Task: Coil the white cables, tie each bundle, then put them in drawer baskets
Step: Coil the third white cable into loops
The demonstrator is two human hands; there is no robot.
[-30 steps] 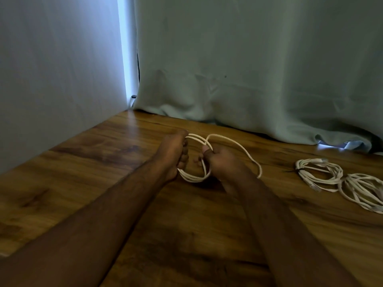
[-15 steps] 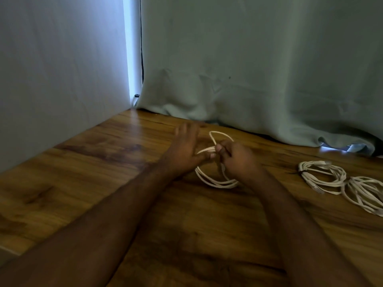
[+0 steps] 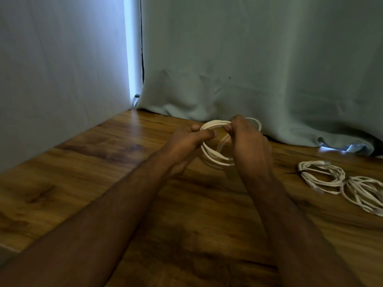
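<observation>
Coil (image 3: 215, 156) lifted higher in both hands, wooden table (image 3: 103, 183), draped curtain (image 3: 248, 69)

There are no words, numbers, labels or signs to read here, not on the wooden table (image 3: 87, 183), the cloth (image 3: 269, 69) behind it, or the white cables (image 3: 215, 158).

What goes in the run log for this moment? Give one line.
stage: coiling | left hand + right hand: gripping white coil | tied bundle, second bundle: on table
</observation>
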